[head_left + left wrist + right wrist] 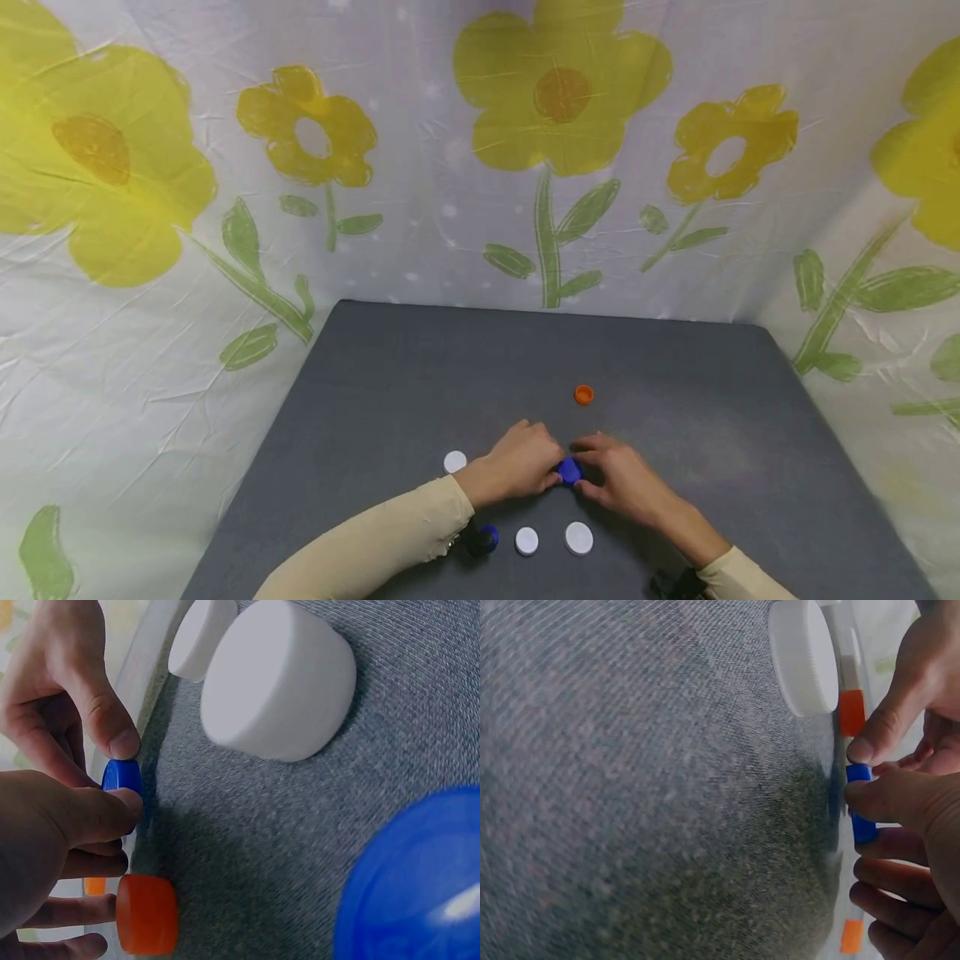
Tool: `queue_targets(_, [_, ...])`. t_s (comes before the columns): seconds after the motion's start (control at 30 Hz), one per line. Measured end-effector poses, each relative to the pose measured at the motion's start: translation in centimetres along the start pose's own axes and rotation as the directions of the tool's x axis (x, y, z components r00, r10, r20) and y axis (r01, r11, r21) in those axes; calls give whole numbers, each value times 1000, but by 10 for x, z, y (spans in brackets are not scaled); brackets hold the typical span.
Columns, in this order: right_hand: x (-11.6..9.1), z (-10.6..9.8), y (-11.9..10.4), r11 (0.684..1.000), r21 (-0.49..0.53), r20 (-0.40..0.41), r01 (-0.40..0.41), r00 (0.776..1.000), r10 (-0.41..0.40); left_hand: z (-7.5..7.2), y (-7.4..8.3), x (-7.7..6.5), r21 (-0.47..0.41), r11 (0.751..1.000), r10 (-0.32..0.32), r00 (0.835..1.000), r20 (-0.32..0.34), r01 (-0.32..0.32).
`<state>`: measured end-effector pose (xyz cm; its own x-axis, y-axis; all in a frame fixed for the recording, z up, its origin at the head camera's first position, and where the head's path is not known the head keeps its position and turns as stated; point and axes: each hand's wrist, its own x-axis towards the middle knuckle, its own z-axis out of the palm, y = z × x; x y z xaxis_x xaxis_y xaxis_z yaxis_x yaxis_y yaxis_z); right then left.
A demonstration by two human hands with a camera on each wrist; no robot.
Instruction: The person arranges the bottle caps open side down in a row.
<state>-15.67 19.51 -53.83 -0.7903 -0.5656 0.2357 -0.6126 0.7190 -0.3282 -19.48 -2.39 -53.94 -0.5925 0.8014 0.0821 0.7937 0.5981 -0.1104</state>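
Between both hands, in the head view, is a small blue bottle cap (570, 472). My left hand (519, 460) pinches its left side, thumb on the near face, as the left wrist view shows of the blue cap (122, 777). From the other side my right hand (621, 478) grips the same cap with its thumb and a finger, its remaining fingers loosely bent in the right wrist view. An orange cap (148, 915) stands by the lower fingertips of the left hand (56, 832); the left hand hides it in the head view.
Another orange cap (584, 394) lies farther back on the grey table (480, 358). A white cap (454, 462) is beside the left wrist. Nearer the front sit a blue cap (490, 534), partly covered by the left wrist's dark camera, and two white caps (527, 541). Flowered sheets surround the table.
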Motion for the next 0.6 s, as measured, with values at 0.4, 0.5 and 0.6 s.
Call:
queue_targets(0.4, [-1, 3, -2, 999, -20, 30, -32, 999, 32, 2, 9, -4, 117, 993, 32, 999, -21, -29])
queue_targets(0.5, [-1, 3, -2, 999, -13, 32, -39, 999, 39, 3, 9, -4, 129, 991, 32, 999, -34, -27])
queue_targets(0.6, [-2, 3, -1, 999, -4, 31, -35, 999, 35, 3, 9, -4, 120, 992, 31, 999, -34, -27])
